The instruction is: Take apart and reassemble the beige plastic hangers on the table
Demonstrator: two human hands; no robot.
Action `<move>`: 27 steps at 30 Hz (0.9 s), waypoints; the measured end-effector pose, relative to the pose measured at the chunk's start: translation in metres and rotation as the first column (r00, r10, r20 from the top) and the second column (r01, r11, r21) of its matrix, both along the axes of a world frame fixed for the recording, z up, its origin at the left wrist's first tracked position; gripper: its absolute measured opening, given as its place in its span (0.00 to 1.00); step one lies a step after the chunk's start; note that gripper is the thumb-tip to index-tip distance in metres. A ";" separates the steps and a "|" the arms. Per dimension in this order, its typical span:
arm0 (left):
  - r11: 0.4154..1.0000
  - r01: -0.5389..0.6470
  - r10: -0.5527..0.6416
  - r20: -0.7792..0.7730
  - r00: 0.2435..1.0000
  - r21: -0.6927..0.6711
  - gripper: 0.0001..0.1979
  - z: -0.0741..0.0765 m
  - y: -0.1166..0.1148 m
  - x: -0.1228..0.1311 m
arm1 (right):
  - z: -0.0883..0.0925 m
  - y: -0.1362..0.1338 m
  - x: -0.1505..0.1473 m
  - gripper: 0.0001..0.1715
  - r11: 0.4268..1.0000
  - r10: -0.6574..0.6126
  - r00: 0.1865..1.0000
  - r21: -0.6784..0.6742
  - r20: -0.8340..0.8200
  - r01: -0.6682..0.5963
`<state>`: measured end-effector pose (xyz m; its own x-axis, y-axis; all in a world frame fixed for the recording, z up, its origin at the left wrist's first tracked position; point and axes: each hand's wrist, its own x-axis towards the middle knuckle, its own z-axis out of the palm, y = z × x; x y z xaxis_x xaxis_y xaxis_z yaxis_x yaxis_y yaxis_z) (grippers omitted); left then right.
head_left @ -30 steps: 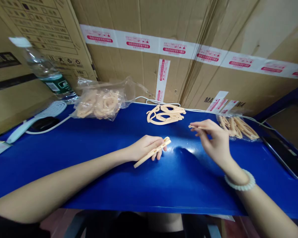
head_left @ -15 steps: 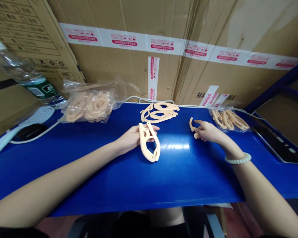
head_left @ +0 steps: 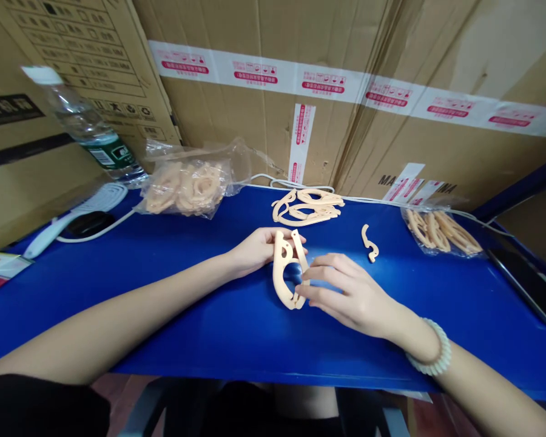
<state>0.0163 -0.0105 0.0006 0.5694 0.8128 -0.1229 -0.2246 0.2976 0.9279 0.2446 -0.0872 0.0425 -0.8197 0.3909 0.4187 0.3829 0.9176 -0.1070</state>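
Note:
My left hand point(head_left: 257, 249) grips the top of a peach plastic folding hanger piece point(head_left: 286, 270) that stands on edge on the blue table point(head_left: 173, 315). My right hand point(head_left: 346, 294) has its fingers on the hanger's right arm, thumb and fingertips closed on it. A small peach hook point(head_left: 370, 243) lies loose on the table, behind and to the right of my right hand. A beaded bracelet is on my right wrist.
A pile of peach hanger parts point(head_left: 308, 207) lies at the table's back. A clear bag of parts point(head_left: 187, 187) sits back left, another bag point(head_left: 441, 231) back right. A water bottle point(head_left: 84, 125), a white handheld device with cable point(head_left: 79, 213), cardboard boxes point(head_left: 327, 97) and a dark tablet point(head_left: 528, 282) surround.
My right hand let go of the small hook, leaving it on the table, and came left to the hanger. My left hand turned the hanger upright and holds it.

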 end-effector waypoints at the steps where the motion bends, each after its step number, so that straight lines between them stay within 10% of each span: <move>1: 1.000 0.005 -0.005 -0.004 1.000 0.005 0.15 0.000 0.000 0.000 | -0.002 -0.002 -0.004 0.13 1.000 0.011 1.000 -0.016 0.022 -0.011; 13: 0.970 -0.243 0.243 -0.019 0.970 0.023 0.23 0.000 -0.010 0.008 | -0.019 0.005 -0.010 0.10 0.994 -0.026 1.000 -0.107 0.010 0.027; 27: 0.901 0.109 0.023 -0.298 0.954 0.420 0.14 -0.003 -0.021 0.006 | -0.022 0.005 -0.004 0.09 0.974 -0.192 0.977 0.142 0.091 0.178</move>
<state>0.0226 -0.0318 -0.0024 0.5980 0.7988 0.0662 0.0759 -0.1386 0.9874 0.2409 -0.0823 0.0204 -0.7800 0.4869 0.3932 0.5500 0.8330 0.0596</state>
